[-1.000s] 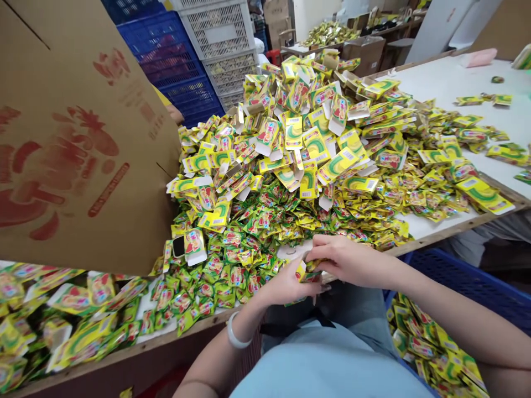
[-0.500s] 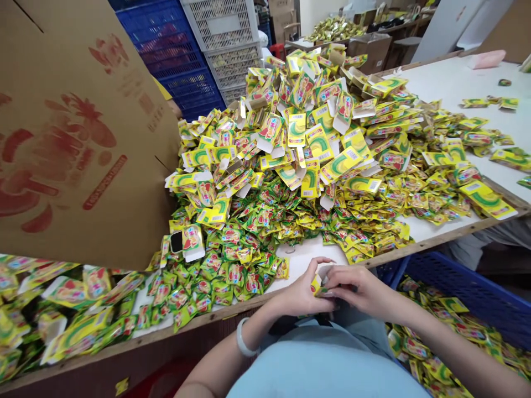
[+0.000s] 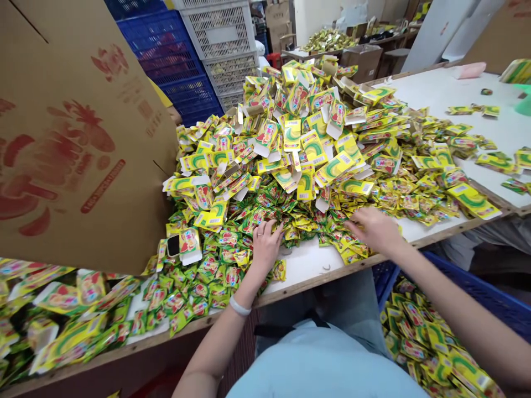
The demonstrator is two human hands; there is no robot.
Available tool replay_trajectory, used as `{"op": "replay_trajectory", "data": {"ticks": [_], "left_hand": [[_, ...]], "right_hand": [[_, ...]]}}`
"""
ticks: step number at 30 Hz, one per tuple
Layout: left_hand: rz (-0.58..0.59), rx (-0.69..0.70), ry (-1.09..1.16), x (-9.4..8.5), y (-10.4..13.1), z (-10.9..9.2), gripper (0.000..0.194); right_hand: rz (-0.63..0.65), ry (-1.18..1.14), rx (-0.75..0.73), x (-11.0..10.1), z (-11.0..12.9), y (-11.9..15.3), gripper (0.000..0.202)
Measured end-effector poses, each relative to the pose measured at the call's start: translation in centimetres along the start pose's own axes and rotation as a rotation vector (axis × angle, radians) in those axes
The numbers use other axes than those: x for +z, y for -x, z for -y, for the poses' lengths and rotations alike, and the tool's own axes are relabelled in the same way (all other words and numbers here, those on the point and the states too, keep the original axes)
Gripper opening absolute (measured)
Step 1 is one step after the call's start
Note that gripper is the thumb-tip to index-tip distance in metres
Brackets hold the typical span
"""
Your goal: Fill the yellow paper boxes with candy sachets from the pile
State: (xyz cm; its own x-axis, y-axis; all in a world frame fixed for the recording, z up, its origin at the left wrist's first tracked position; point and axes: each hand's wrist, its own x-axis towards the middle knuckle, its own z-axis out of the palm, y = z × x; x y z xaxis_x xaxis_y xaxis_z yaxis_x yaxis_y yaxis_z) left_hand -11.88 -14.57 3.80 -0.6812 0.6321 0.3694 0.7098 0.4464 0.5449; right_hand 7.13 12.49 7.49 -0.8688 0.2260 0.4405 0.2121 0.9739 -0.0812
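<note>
My left hand (image 3: 266,243), with a ring on one finger and a pale bangle at the wrist, lies on a heap of small green candy packets (image 3: 232,237). Its fingers are apart, their tips among the packets. To the right, my right hand (image 3: 375,229) reaches into the yellow candy packets (image 3: 357,246). Its fingers are bent and smeared at the tips, so whether they grip a packet is unclear. Behind both hands rises a pile of flat yellow printed cartons (image 3: 313,146), some with open white flaps.
A large brown cardboard box (image 3: 83,166) stands at the left. A phone (image 3: 173,246) lies beside a carton. Below the table's wooden edge (image 3: 307,283), at the right, a blue crate (image 3: 468,282) holds packets and cartons. Stacked crates (image 3: 219,33) stand behind.
My hands were together over my lap, holding a small open carton. It is out of them now. They have moved apart and forward onto the candy packets.
</note>
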Motion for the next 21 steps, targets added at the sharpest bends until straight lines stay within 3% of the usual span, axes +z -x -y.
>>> {"op": "replay_trajectory", "data": {"ticks": [3,7,9,11,14,17,21], "left_hand": [[-0.045,-0.139,0.298,-1.4,0.5,-0.5,0.016],[-0.051,-0.294,0.455,-2.7,1.2,-1.7,0.037],[0.001,-0.347,0.551,-2.7,1.5,-2.5,0.042],[0.069,-0.384,0.643,-2.3,1.6,-3.5,0.045],[0.170,-0.470,0.846,-1.7,1.9,-5.3,0.044],[0.200,-0.600,1.085,-1.5,2.2,-6.8,0.048],[0.186,-0.620,1.119,-1.6,2.4,-7.6,0.050]], "right_hand": [[0.110,0.116,-0.055,3.4,4.9,1.6,0.028],[0.146,0.179,-0.065,4.0,5.5,2.6,0.024],[0.078,0.128,-0.079,3.2,5.4,2.7,0.024],[-0.095,0.014,-0.110,2.2,6.1,3.0,0.023],[-0.302,-0.197,-0.291,1.6,8.6,3.2,0.032],[-0.324,-0.259,-0.457,2.0,10.8,2.9,0.034],[-0.306,-0.216,-0.522,2.4,11.4,2.7,0.032]]}}
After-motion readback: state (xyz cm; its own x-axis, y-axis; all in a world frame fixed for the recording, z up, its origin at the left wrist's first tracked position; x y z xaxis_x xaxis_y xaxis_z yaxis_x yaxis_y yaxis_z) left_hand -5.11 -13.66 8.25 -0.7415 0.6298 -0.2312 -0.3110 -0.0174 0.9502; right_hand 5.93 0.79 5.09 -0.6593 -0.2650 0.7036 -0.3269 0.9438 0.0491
